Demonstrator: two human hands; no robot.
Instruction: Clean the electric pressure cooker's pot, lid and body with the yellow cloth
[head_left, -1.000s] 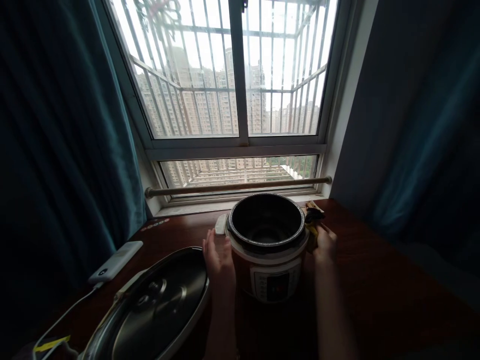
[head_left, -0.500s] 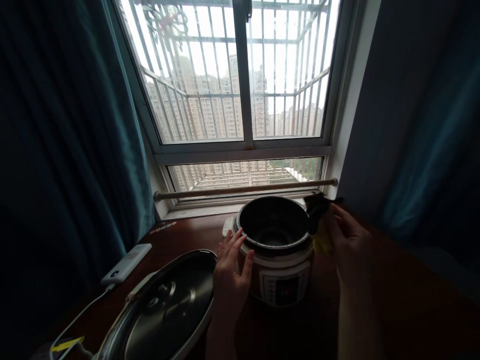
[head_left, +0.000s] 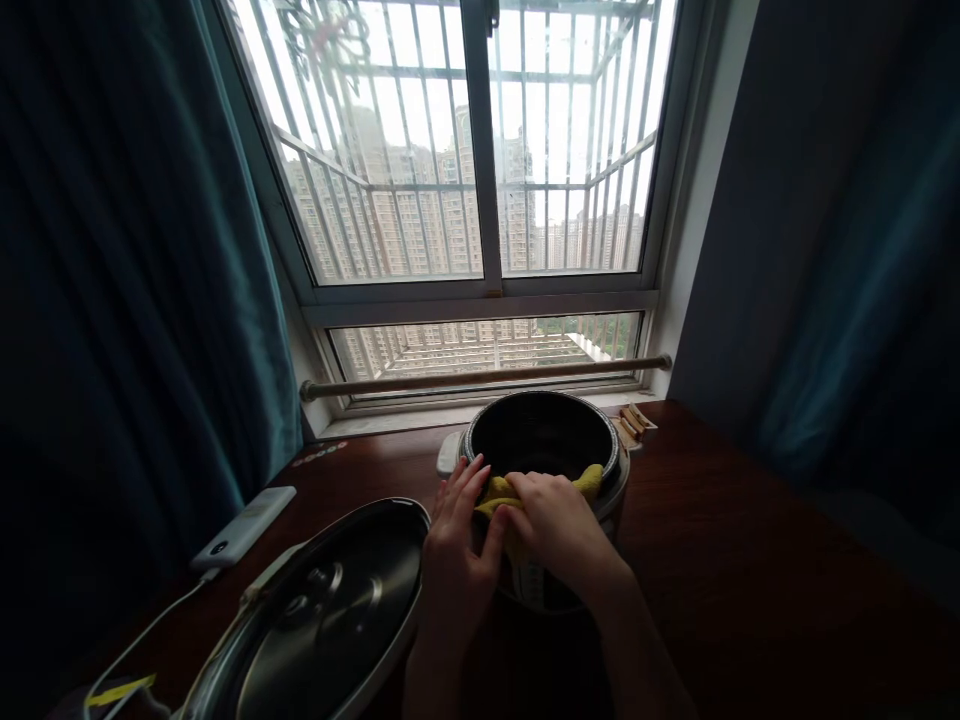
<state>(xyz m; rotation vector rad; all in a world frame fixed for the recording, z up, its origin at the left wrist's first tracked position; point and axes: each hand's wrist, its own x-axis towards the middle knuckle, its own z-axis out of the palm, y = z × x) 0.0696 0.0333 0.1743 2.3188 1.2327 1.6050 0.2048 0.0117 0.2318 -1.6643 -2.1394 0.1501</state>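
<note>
An electric cooker [head_left: 531, 585] stands on the dark wooden table with its top uncovered, showing a black inner pot [head_left: 544, 430] with a shiny rim. My right hand [head_left: 559, 525] presses a yellow cloth [head_left: 590, 484] over the front of that rim, fingers closed around it. At the rim's left front, my left hand [head_left: 454, 535] rests its outstretched fingers, the thumb close to the cloth. The cooker's round lid [head_left: 330, 610] lies at the lower left, its dark inner side facing up. My hands cover most of the cooker's control panel.
To the left lies a white power bank [head_left: 244, 527] with a white cable [head_left: 150, 632] plugged in. A small brown and gold fitting [head_left: 635, 422] shows behind the cooker's right side. Behind, a horizontal rod [head_left: 487, 378] crosses the window; a blue curtain [head_left: 247, 400] hangs at left.
My right hand has brought the cloth from beyond the pot's right side leftward onto the front rim. My left hand has stayed at the rim.
</note>
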